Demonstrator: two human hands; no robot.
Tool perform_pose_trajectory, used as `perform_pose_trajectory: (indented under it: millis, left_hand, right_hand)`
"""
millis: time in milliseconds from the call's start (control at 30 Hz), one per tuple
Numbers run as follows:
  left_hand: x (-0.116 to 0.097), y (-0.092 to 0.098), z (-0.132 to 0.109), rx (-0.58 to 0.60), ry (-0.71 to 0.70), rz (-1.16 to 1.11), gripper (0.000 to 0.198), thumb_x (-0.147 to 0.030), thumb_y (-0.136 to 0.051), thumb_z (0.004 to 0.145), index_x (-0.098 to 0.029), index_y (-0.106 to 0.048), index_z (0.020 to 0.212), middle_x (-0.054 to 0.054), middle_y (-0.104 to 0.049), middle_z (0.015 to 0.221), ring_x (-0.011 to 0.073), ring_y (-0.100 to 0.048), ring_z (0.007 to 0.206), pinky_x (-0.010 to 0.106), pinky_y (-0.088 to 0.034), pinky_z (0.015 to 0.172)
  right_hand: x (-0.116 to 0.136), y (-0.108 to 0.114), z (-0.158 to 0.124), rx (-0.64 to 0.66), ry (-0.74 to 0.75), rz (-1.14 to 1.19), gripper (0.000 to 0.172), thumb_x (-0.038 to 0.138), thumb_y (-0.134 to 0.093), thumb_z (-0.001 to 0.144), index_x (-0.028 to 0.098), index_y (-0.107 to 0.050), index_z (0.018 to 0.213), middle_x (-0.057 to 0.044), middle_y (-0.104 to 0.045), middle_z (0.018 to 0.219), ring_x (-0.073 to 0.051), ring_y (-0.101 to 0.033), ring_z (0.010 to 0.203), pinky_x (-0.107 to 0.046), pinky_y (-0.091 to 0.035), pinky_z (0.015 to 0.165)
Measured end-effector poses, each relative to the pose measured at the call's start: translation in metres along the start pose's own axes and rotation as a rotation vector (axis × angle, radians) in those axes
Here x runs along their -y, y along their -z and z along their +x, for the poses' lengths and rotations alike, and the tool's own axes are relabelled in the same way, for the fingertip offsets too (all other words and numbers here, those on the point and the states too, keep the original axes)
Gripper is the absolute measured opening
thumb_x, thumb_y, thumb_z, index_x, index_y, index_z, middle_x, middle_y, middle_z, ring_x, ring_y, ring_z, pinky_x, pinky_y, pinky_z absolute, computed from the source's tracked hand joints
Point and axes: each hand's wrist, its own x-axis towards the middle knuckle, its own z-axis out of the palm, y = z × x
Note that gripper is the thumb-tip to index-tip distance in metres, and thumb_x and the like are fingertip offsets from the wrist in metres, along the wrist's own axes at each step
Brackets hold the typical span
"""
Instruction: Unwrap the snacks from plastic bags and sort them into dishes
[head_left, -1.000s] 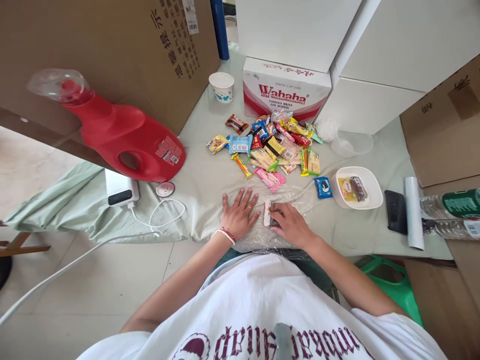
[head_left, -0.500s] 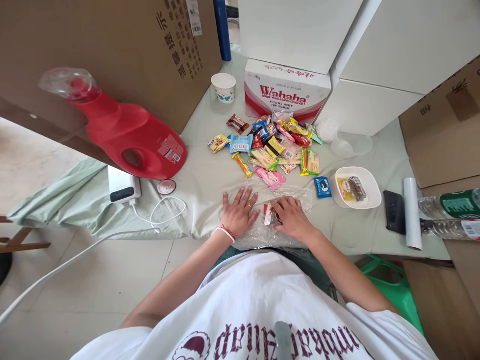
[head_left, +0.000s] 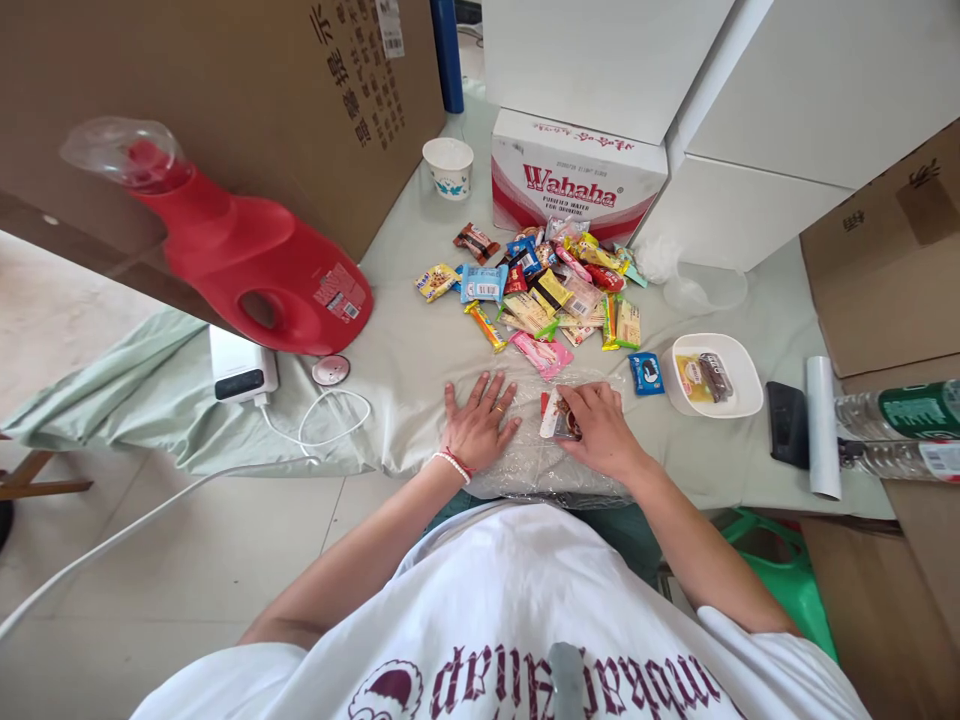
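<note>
My left hand (head_left: 478, 425) lies flat with its fingers spread on the cloth, at the left edge of a clear plastic bag (head_left: 525, 470). Over that bag, my right hand (head_left: 600, 430) closes on a small snack packet (head_left: 553, 418) with white, red and brown print; my fingers cover part of it. Beyond the hands is a loose pile of wrapped snacks (head_left: 551, 290), a pink packet (head_left: 541, 353) nearest me. To the right sits a blue packet (head_left: 646, 373) beside a white plastic tub (head_left: 716, 405), which holds a yellow and a brown packet.
A red detergent bottle (head_left: 255, 260), a white power bank (head_left: 240, 368) and its cable are at left. Behind the snacks stand a paper cup (head_left: 448, 168) and a Wahaha carton (head_left: 577, 175). A dark phone (head_left: 787, 425), a white roll (head_left: 823, 430) and clear bottles (head_left: 900, 408) lie at right.
My right hand has moved a little to the right, carrying the snack packet with it, which now shows tilted. My left hand stays flat in place.
</note>
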Motion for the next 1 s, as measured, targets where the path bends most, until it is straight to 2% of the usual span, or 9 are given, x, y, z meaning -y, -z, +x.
perform_pose_trajectory:
  millis: [167,267,400,533,633,733,833,933,1000]
  left_hand:
    - [0.001,0.001,0.000,0.003,0.000,-0.004,0.061,-0.054,-0.032,0.106,-0.032,-0.034,0.163,0.006,-0.025,0.173,0.0339,-0.022,0.161,0.078,0.004,0.122]
    - [0.004,0.002,0.000,0.016,-0.009,-0.018,0.061,-0.054,-0.031,0.106,-0.032,-0.034,0.163,0.006,-0.024,0.173,0.0326,-0.022,0.161,0.075,0.002,0.124]
    - [0.010,0.006,0.000,-0.014,-0.006,-0.050,0.061,-0.050,-0.033,0.107,-0.029,-0.035,0.163,0.009,-0.021,0.174,0.0327,-0.019,0.162,0.071,-0.002,0.126]
    - [0.014,0.010,-0.002,-0.078,-0.054,-0.047,0.055,-0.046,-0.038,0.107,-0.035,-0.041,0.160,0.006,-0.030,0.172,0.0352,-0.016,0.162,0.075,0.012,0.122]
    - [0.017,0.007,-0.003,-0.077,-0.071,-0.047,0.054,-0.043,-0.037,0.107,-0.037,-0.039,0.161,0.006,-0.039,0.168,0.0346,-0.025,0.160,0.076,0.018,0.120]
    - [0.019,0.001,-0.003,-0.051,-0.052,-0.050,0.054,-0.044,-0.036,0.108,-0.036,-0.039,0.161,0.007,-0.037,0.168,0.0341,-0.031,0.158,0.076,0.015,0.120]
    - [0.023,0.000,-0.003,-0.040,-0.049,-0.062,0.053,-0.043,-0.036,0.107,-0.034,-0.042,0.160,0.009,-0.033,0.170,0.0342,-0.028,0.159,0.076,0.006,0.123]
    - [0.033,0.007,-0.005,-0.105,-0.067,-0.086,0.053,-0.038,-0.041,0.105,-0.029,-0.047,0.157,0.011,-0.033,0.170,0.0353,-0.024,0.160,0.074,-0.002,0.124]
    - [0.041,0.015,-0.011,-0.151,-0.165,-0.111,0.054,-0.026,-0.043,0.102,-0.029,-0.049,0.156,0.010,-0.039,0.168,0.0327,-0.024,0.161,0.071,-0.003,0.127]
  right_hand:
    - [0.017,-0.024,0.011,0.057,0.018,-0.031,0.077,0.040,-0.080,0.085,0.018,-0.051,0.152,-0.017,-0.061,0.136,-0.036,-0.047,0.126,-0.049,-0.036,0.105]
    - [0.011,-0.031,0.006,0.050,0.023,0.018,0.083,0.050,-0.081,0.084,0.021,-0.048,0.155,-0.015,-0.056,0.146,-0.036,-0.044,0.131,-0.050,-0.034,0.108]
    - [-0.006,-0.027,-0.009,0.011,0.036,0.130,0.089,0.058,-0.078,0.085,0.021,-0.041,0.158,-0.015,-0.049,0.156,-0.035,-0.042,0.135,-0.049,-0.034,0.111]
    - [-0.013,-0.028,-0.013,0.012,0.003,0.139,0.075,0.049,-0.077,0.089,0.021,-0.049,0.153,-0.016,-0.056,0.149,-0.036,-0.045,0.130,-0.050,-0.036,0.108]
    - [-0.010,-0.028,-0.008,-0.006,0.040,0.114,0.068,0.044,-0.078,0.089,0.019,-0.055,0.148,-0.015,-0.061,0.142,-0.035,-0.046,0.127,-0.049,-0.036,0.106]
    - [-0.001,-0.026,-0.002,-0.042,0.084,0.101,0.069,0.044,-0.079,0.088,0.019,-0.054,0.148,-0.015,-0.061,0.141,-0.035,-0.046,0.128,-0.048,-0.035,0.106]
    - [0.006,-0.030,0.006,-0.016,0.114,0.095,0.068,0.043,-0.080,0.088,0.021,-0.055,0.147,-0.015,-0.061,0.142,-0.034,-0.047,0.128,-0.048,-0.036,0.106]
    - [0.007,-0.035,0.011,0.013,0.129,0.113,0.070,0.043,-0.080,0.088,0.021,-0.054,0.149,-0.015,-0.059,0.144,-0.034,-0.048,0.130,-0.050,-0.037,0.107]
    - [0.004,-0.033,0.007,-0.016,0.142,0.146,0.075,0.046,-0.079,0.088,0.021,-0.050,0.152,-0.016,-0.054,0.150,-0.036,-0.045,0.134,-0.054,-0.036,0.111]
